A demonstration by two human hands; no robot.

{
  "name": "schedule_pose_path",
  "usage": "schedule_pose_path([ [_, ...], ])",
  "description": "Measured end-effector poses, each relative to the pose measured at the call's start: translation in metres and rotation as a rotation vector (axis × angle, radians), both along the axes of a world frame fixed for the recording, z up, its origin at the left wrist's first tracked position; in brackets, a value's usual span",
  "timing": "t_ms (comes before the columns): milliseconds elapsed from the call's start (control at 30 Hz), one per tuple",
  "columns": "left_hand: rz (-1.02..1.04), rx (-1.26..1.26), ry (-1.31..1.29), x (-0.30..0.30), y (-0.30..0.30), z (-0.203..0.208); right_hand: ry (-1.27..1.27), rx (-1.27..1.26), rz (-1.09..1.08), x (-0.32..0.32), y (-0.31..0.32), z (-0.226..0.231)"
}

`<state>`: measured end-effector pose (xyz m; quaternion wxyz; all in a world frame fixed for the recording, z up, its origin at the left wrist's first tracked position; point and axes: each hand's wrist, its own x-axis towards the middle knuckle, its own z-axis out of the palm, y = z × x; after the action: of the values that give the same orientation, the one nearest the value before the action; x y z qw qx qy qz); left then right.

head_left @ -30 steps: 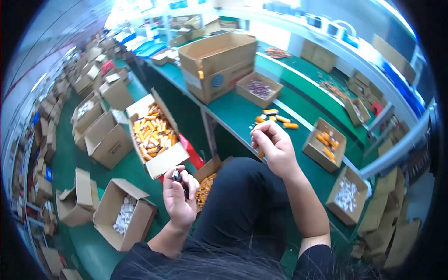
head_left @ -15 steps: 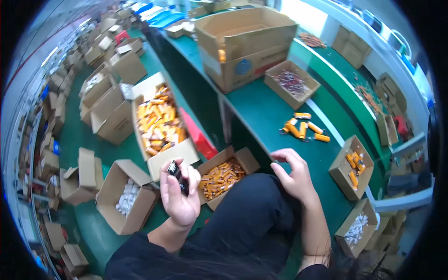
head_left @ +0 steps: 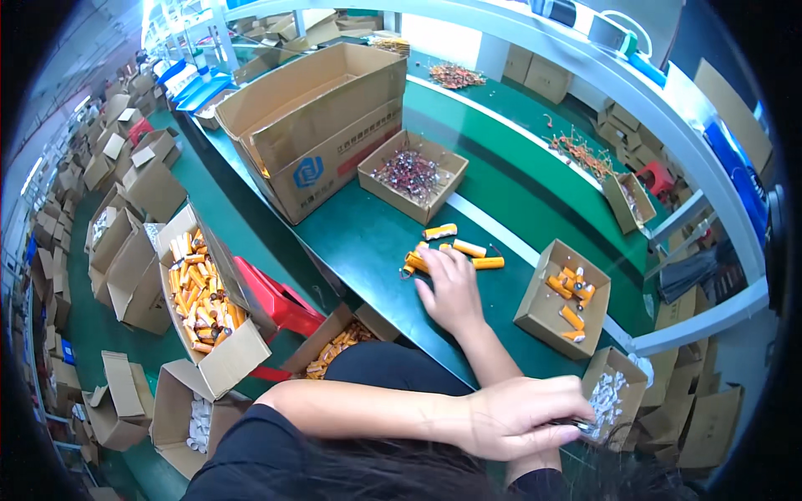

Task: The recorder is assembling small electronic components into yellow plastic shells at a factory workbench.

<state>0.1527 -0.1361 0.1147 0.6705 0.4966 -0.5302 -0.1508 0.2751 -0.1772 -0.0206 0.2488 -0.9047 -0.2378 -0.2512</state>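
Note:
Several orange-wrapped cylindrical batteries, among them one pale-ended battery (head_left: 469, 249), lie loosely grouped on the green worktable (head_left: 351, 242). My right hand (head_left: 451, 288) is over the near side of this group, fingers stretched out and apart, its fingertips at the batteries. My left arm crosses in front of me above the right forearm. At its end my left hand (head_left: 530, 417) is closed, with a sliver of a small black object (head_left: 578, 424) showing at the fingertips; the fingers hide most of it. Beside it stands a carton of small white pieces (head_left: 608, 405).
A shallow carton (head_left: 535, 313) holding orange batteries stands right of my right hand. Beyond are a carton of thin reddish parts (head_left: 409, 175) and a tall carton (head_left: 334, 142). At left, a long carton (head_left: 238, 363) full of batteries stands near a red stool (head_left: 276, 301).
My left hand has swung from the left across to the right, over my right forearm. My right hand has moved from the table's edge onto the loose batteries. The view has turned rightward.

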Motion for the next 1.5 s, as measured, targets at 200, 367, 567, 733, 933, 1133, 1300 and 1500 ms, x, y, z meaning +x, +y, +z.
schedule_pose_path([
  [200, 0.094, -0.084, 0.055, 0.034, -0.037, -0.042, -0.056, -0.086, 0.004, 0.024, -0.007, -0.032],
  [367, 0.347, -0.088, 0.131, 0.057, -0.018, -0.067, 0.131, 0.482, 0.136, 0.02, -0.037, -0.017],
  [567, 0.327, -0.486, 0.642, 0.067, -0.014, -0.066, 0.339, 1.289, 0.219, -0.031, -0.091, 0.029],
  [733, 0.38, -0.389, 0.593, 0.075, -0.011, -0.072, 0.456, 1.481, 0.301, -0.076, -0.142, 0.017],
  [933, 0.415, -0.3, 0.37, 0.082, -0.005, -0.071, 0.61, 1.9, 0.544, -0.087, -0.159, -0.011],
  [1133, 0.537, -0.001, 0.127, 0.083, -0.006, -0.065, 0.782, 2.152, 0.71, -0.085, -0.162, -0.021],
  [1300, 0.512, 0.058, -0.022, 0.098, -0.001, -0.076, 0.806, 2.123, 0.756, -0.084, -0.166, -0.025],
  [1500, 0.469, 0.099, 0.011, 0.093, 0.001, -0.079, 0.919, 1.794, 0.802, -0.081, -0.159, -0.025],
])
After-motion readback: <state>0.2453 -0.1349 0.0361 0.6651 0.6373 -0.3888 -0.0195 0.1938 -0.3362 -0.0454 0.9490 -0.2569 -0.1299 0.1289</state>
